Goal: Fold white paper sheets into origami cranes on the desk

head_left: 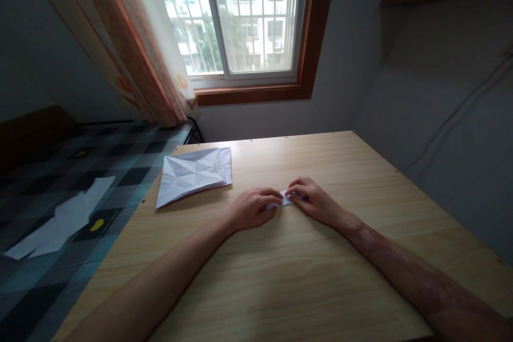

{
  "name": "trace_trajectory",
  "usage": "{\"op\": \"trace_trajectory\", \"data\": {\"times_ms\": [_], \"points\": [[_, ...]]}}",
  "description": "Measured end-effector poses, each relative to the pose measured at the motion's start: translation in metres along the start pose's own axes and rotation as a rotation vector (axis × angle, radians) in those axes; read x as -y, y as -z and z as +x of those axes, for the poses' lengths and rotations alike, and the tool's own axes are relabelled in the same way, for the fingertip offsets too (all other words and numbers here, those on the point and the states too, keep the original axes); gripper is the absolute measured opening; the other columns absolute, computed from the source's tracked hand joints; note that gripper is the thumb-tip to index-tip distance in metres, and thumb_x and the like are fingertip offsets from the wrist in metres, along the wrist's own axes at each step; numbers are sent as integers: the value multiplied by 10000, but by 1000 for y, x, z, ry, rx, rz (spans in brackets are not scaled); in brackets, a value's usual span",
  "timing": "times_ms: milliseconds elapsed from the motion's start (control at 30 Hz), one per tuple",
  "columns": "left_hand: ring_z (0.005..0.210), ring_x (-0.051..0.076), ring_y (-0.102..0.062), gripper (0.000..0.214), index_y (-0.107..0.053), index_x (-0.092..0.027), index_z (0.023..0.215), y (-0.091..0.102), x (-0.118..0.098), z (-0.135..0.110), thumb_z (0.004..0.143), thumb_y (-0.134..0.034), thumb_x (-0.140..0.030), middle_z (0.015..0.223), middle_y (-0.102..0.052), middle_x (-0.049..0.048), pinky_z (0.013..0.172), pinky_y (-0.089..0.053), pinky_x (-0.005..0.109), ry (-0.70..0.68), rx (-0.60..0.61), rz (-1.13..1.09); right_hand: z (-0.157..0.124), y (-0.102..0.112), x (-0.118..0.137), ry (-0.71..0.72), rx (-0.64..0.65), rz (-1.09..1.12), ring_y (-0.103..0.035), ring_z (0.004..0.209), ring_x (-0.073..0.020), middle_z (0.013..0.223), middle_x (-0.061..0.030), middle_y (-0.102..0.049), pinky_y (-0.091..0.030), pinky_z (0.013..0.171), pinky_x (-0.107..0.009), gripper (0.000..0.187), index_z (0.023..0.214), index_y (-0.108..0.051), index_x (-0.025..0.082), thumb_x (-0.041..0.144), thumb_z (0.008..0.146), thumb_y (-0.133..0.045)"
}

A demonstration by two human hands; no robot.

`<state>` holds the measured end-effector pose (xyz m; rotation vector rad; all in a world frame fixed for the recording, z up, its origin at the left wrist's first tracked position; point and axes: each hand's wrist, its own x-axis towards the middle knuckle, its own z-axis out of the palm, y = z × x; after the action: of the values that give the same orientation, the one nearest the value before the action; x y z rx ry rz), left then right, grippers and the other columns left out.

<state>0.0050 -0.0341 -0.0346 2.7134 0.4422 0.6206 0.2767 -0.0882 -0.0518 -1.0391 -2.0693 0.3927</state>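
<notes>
A small folded piece of white paper (286,199) lies on the wooden table (304,278) between my two hands. My left hand (252,207) pinches its left end with curled fingers. My right hand (315,200) pinches its right end, fingers bent over it. Most of the small paper is hidden under my fingertips. Both forearms stretch across the table from the near edge.
A creased, partly folded white sheet (194,173) lies on the table's far left corner. Left of the table is a bed with a checked cover (80,181) and loose white paper (60,222) on it. A curtain (132,43) and a window (248,16) stand behind.
</notes>
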Motion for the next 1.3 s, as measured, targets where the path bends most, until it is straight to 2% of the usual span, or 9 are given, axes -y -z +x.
{"op": "trace_trajectory", "data": {"times_ms": [100,233,433,567,733,833,933,1100,1300], "points": [[1144,220,-777,265,-791,-278,1253,0,0,1,1041,-633,-273,1316,-789,77,1018,-616,347,-18,-12,7,0,1,1,26,10,-40,-675,1059,-264,1117,-87,-767,-553,942,-439,161,1099,-804,274,214,1066,-658],[1133,220,-767,236,-797,-278,1188,1,0,4,1052,-608,-238,1252,-814,63,1085,-574,403,-38,-37,62,-1,1,2,39,16,-107,-661,1048,-274,1115,-86,-768,-548,940,-451,127,1091,-791,272,217,1049,-684],[1107,221,-760,236,-767,-252,1145,-1,2,3,990,-610,-167,1254,-816,48,1027,-569,395,-21,-33,137,-1,2,4,67,64,-196,-643,1043,-272,1115,-81,-732,-524,943,-439,103,1087,-755,263,214,1048,-673],[1083,233,-764,193,-734,-226,1143,-1,-5,3,1018,-587,-218,1243,-808,69,1032,-568,410,-47,-28,227,-2,1,6,71,76,-256,-638,1061,-286,1130,-92,-728,-514,945,-448,106,1143,-724,254,238,1064,-655],[1274,315,-698,187,-693,-195,1120,-4,-23,7,1048,-578,-322,1214,-772,139,1149,-530,481,-30,6,327,-2,-4,6,32,38,-339,-644,1100,-314,1170,-114,-742,-521,980,-481,212,1269,-695,238,233,1061,-650],[1288,352,-683,333,-660,-163,1258,-9,-33,8,1065,-567,-419,1268,-734,188,1133,-551,510,52,32,331,-3,-7,5,27,38,-368,-664,1150,-314,1244,-115,-756,-535,1024,-491,245,1301,-718,252,222,1085,-607],[1374,372,-643,559,-558,-125,1475,-14,-38,5,1066,-549,-506,1471,-649,238,1151,-550,508,149,40,303,-4,-9,3,18,58,-395,-664,1275,-315,1390,-112,-744,-529,1118,-508,350,1400,-706,242,178,1087,-565],[1638,375,-381,828,-320,-72,1691,-23,-42,-2,1081,-449,-617,1743,-395,251,1345,-331,517,224,127,316,-6,-11,-1,-30,142,-426,-580,1493,-282,1599,-130,-630,-458,1272,-478,530,1573,-601,166,134,1056,-489],[1708,363,-186,1053,-163,-93,1766,-26,-37,-4,1033,-386,-816,1821,-178,210,1394,-198,504,306,205,259,-6,-13,7,-107,249,-475,-388,1644,-261,1746,-156,-428,-282,1375,-508,630,1700,-416,106,266,1091,-407]]}}
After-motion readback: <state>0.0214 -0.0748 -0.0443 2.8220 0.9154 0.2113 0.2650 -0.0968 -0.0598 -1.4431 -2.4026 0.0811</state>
